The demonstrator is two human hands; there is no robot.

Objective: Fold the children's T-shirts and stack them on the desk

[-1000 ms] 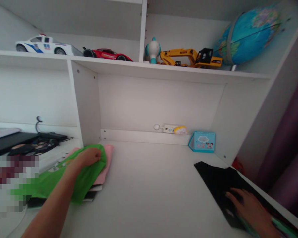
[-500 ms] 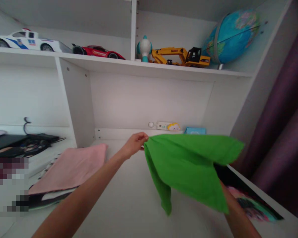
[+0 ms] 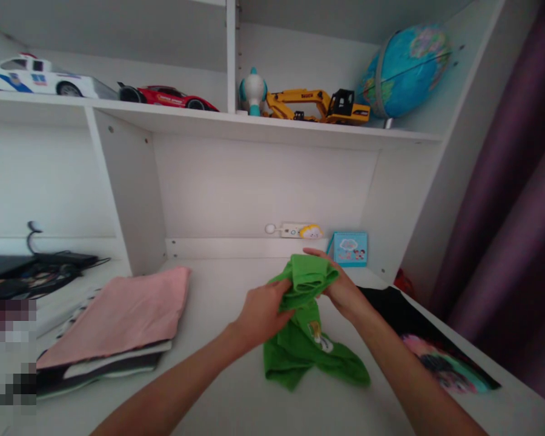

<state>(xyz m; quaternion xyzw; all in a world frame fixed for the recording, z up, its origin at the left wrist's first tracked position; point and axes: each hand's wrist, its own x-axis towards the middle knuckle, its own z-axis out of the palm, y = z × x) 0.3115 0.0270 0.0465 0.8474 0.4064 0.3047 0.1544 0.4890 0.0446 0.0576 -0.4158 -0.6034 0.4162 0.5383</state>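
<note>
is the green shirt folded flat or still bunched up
Bunched up. The green shirt is gathered between the left hand and right hand, its lower part crumpled on the desk.

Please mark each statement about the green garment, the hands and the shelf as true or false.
1. Both hands hold the green garment. True: left hand and right hand grip its bunched top.
2. The pink cloth lies on top of the stack at the left. True.
3. The globe stands on the desk. False: it stands on the upper shelf.
4. The green garment is plain. False: it has a small print.
</note>
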